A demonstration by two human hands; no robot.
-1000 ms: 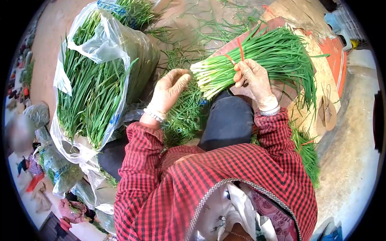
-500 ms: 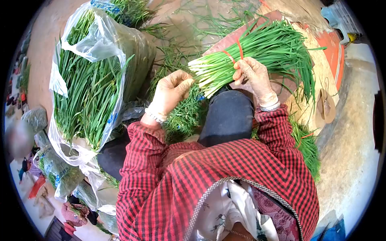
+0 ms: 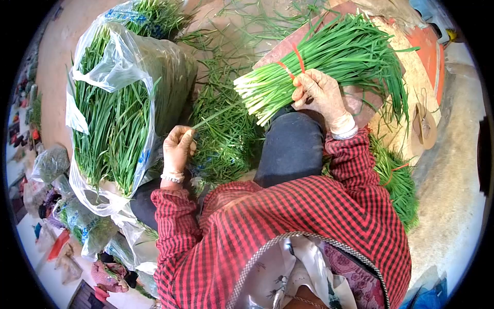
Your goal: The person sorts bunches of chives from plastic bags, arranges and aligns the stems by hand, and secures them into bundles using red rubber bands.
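Looks down on a brown floor point(image 3: 57, 87), littered with green clippings point(image 3: 229, 141) heaped most thickly in the middle. Shows at the left a clear plastic bag point(image 3: 175, 82), crammed with long green leaves point(image 3: 110, 136), and past it, towards the edge of the view, more filled bags point(image 3: 85, 224) (too small to make out well). Shows at the right a pale wooden board point(image 3: 404, 44), a reddish board point(image 3: 270, 55) close beside it, and lower down a second bundle point(image 3: 401, 193) tied in red, next to a checked sleeve point(image 3: 355, 159).

Has the large bundle point(image 3: 345, 54) aslant over the reddish board, near a dark knee point(image 3: 290, 147): pale, nearly white at the stalk ends on the left, bright green in the loose leaves fanning out to the right, crossed by two strands of red band point(image 3: 300, 56) meeting at the front in a narrow V.

Pinches that meeting point in the right grip point(image 3: 321, 95), thumb and fingers bent together close against the stalks. Pinches a thin green blade point(image 3: 216, 117) in the left grip point(image 3: 178, 147), thumb pressed to forefinger, well apart from the large bundle. Points the blade towards the pale ends (cannot tell about contact at the far tip).
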